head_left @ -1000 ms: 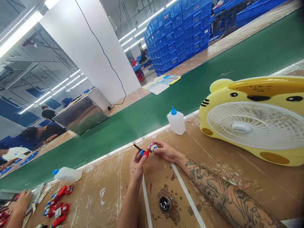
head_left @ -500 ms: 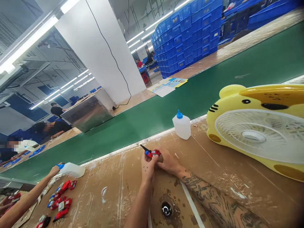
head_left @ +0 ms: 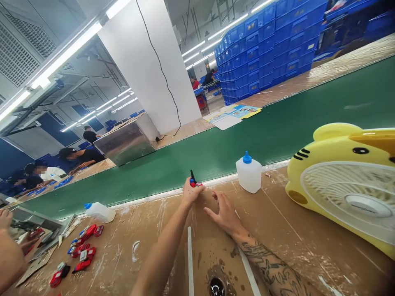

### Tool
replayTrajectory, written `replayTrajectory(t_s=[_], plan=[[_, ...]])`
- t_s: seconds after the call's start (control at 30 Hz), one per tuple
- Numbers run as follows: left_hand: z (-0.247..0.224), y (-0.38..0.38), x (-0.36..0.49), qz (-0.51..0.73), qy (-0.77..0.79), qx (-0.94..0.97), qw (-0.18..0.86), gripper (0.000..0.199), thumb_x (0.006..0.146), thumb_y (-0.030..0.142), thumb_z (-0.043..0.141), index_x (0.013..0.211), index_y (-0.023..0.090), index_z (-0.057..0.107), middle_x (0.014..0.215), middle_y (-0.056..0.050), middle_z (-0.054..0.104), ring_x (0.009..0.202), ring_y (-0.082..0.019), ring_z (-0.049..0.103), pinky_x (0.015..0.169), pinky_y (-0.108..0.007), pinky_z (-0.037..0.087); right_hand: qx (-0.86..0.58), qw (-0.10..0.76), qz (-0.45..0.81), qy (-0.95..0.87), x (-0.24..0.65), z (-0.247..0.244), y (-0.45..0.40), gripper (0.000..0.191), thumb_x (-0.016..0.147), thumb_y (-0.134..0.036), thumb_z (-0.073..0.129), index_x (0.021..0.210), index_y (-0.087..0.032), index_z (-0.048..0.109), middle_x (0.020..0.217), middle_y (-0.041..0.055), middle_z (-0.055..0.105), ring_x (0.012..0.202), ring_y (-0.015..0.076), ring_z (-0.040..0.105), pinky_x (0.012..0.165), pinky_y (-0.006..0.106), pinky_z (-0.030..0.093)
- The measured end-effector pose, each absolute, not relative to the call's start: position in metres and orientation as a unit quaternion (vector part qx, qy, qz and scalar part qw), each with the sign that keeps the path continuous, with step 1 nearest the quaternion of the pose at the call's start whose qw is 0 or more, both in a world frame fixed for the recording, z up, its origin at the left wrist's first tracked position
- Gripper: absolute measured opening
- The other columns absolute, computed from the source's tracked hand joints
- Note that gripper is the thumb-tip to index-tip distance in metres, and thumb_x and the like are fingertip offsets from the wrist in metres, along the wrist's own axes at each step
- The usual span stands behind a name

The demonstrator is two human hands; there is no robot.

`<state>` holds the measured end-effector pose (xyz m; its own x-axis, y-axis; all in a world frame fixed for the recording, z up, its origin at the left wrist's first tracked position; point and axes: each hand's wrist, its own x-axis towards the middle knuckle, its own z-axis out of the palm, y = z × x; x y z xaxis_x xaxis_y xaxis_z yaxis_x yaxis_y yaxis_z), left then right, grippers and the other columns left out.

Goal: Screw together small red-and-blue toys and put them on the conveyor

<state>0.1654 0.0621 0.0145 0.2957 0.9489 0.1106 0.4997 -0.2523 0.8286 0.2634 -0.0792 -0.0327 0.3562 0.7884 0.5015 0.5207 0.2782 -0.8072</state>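
Note:
Near the edge of the green belt, my left hand (head_left: pixel 191 192) is closed around a small red and blue toy (head_left: pixel 194 183) with a black part pointing up. Fingers partly cover the toy. To its right, my right hand (head_left: pixel 224 210) is apart from the toy, thumb and fingers spread, with nothing in it. A white bottle with a blue cap (head_left: pixel 249 174) stands upright just beyond my right hand. Several red and blue pieces (head_left: pixel 88 253) lie on the brown table at the left.
A yellow fan (head_left: pixel 348 185) stands at the right. Behind the green belt (head_left: pixel 173 162) are stacked blue crates (head_left: pixel 253 57) and printed sheets (head_left: pixel 233 115). Another bottle (head_left: pixel 101 212) lies tilted at left, near a person's arm (head_left: pixel 10 259). A dark round object (head_left: pixel 217 286) is at the bottom.
My right hand has let go of the toy and opened. My left hand has moved it toward the belt, its black part now upright. The other person's hand has left the left bottle.

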Motion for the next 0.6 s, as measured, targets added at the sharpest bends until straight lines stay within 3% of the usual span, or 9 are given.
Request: replayTrajectory(t_s=[0.3, 0.5, 0.6], plan=[[0.049, 0.173, 0.143, 0.053, 0.577, 0.798, 0.164, 0.065, 0.054, 0.021, 0.083, 0.113, 0.014, 0.057, 0.101, -0.01, 0.067, 0.095, -0.025, 0.064, 0.075, -0.027, 0.047, -0.587, 0.562, 0.154, -0.562, 0.266, -0.029, -0.079, 0.046, 0.08, -0.025, 0.067, 0.123, -0.019, 0.05, 0.102, 0.0073, 0.059, 0.096, 0.0247, 0.056, 0.088, 0.04, 0.046], [0.041, 0.192, 0.158, -0.062, 0.596, 0.785, 0.16, 0.029, 0.086, 0.037, 0.066, 0.1, 0.012, 0.062, 0.085, -0.003, 0.068, 0.072, -0.015, 0.065, 0.071, -0.032, 0.053, -0.601, 0.547, 0.182, -0.553, 0.267, -0.025, -0.081, 0.038, 0.081, -0.027, 0.067, 0.116, -0.019, 0.054, 0.095, 0.0045, 0.06, 0.089, 0.0227, 0.057, 0.082, 0.037, 0.046], [0.035, 0.193, 0.161, -0.051, 0.607, 0.778, 0.155, 0.035, 0.084, 0.039, 0.069, 0.104, 0.012, 0.06, 0.088, -0.005, 0.069, 0.075, -0.017, 0.066, 0.072, -0.032, 0.053, -0.601, 0.545, 0.182, -0.556, 0.267, -0.025, -0.081, 0.035, 0.081, -0.027, 0.066, 0.114, -0.019, 0.055, 0.091, 0.0031, 0.06, 0.086, 0.0219, 0.057, 0.079, 0.035, 0.046]])
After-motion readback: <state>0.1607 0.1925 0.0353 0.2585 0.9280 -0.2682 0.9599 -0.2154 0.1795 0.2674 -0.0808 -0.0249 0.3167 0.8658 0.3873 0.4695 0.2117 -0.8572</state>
